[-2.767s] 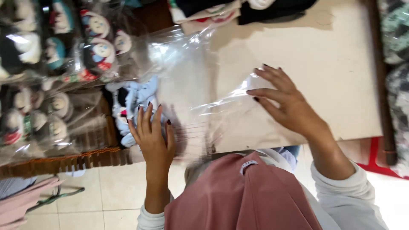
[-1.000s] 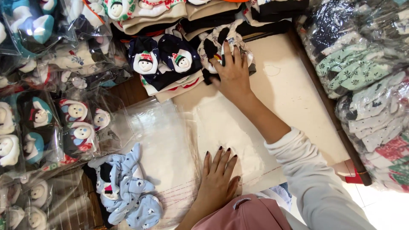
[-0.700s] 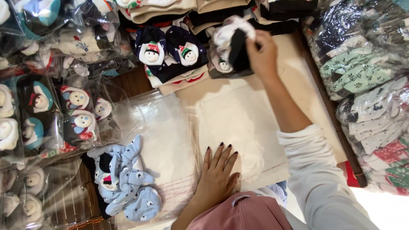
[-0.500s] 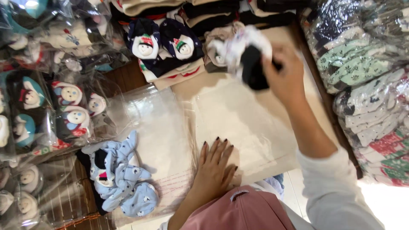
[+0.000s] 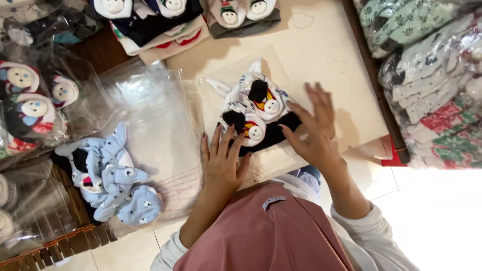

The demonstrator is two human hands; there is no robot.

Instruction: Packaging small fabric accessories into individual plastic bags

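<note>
Where two hands (image 5: 271, 150) meet; two socks (image 5: 256, 113)

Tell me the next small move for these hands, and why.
Probably slide the sock bundle left onto the clear plastic bag. Both hands, left hand and right hand, are flat beside it, gripping nothing, and the bag lies empty beside them.

One head-worn camera looks steeply down from close above the cardboard sheet (image 5: 326, 55), the person's own pink headscarf (image 5: 271, 231) filling the bottom edge.
</note>
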